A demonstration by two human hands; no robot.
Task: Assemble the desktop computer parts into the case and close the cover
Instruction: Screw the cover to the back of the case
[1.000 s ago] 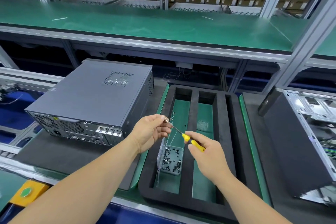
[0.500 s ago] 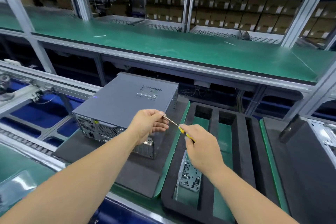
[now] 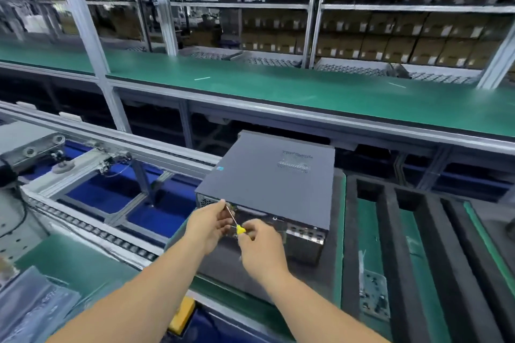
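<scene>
The computer case (image 3: 267,184) is lying on its side on a dark mat, just beyond both hands, with its cover already seated on top and its rear panel facing the person; its long axis is running away from the person and slightly to the right. The left hand (image 3: 209,227) is pinching the tip end of a small screwdriver (image 3: 235,221), apparently steadying a screw there, though the screw itself is too small to tell; the right hand (image 3: 260,248) is gripping the yellow handle, with its fingers curled round it. Both hands are hanging in front of the case's rear panel, near its upper left edge, the left hand being the nearer to the panel; the shaft is slanting up and to the left towards that edge, so the coming move is likely turning on bringing the tip square to a screw hole there. To the right of the case a black foam tray (image 3: 401,231) is holding a clear box of screws (image 3: 373,296); no brand, label or writing is readable anywhere.
</scene>
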